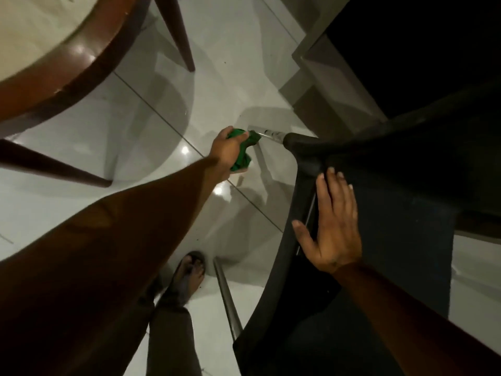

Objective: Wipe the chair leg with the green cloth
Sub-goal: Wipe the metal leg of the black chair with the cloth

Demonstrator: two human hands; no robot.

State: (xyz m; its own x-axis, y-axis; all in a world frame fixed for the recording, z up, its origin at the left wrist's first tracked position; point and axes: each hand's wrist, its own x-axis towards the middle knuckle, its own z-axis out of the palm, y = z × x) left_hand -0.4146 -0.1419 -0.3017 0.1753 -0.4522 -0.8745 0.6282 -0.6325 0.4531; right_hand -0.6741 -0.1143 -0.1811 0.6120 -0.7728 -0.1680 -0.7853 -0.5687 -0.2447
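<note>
A black chair (393, 164) fills the right side, seen from above. Its front metal leg (267, 133) runs from the seat corner down toward the white tiled floor. My left hand (226, 150) reaches down with the green cloth (244, 147) bunched in its fingers, and the cloth is wrapped around the lower end of that leg. My right hand (332, 221) lies flat with fingers spread on the chair's seat edge, holding nothing. A second metal leg (227, 297) shows near the bottom centre.
A round wooden table (67, 66) with dark slanted legs (179, 31) stands at the upper left. My sandalled foot (187, 278) rests on the glossy floor (217, 85) by the second leg. A grey step (309, 58) rises at the upper right.
</note>
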